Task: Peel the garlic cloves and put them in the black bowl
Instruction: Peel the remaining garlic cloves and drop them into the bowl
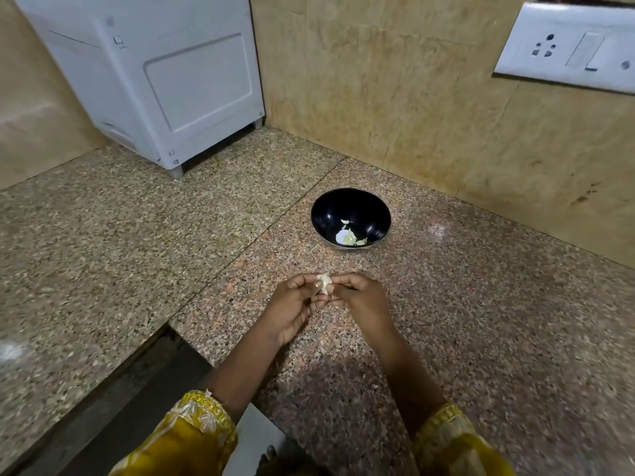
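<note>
Hands [295, 304] [360, 297] pinch garlic clove [324, 282] near black bowl [350, 207].

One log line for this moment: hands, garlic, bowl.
left hand: on garlic clove | right hand: same clove, peeling | black bowl: holds a few pieces

Head view, looking down, near granite counter [481, 338]

One black bowl [351, 218] is present. Inside the black bowl: a few pale garlic pieces [348, 236], exact number not discernible. Nearer the person than the bowl: two hands, left hand [292, 305] and right hand [360, 297], gripping one garlic clove [324, 282] between them.
</note>
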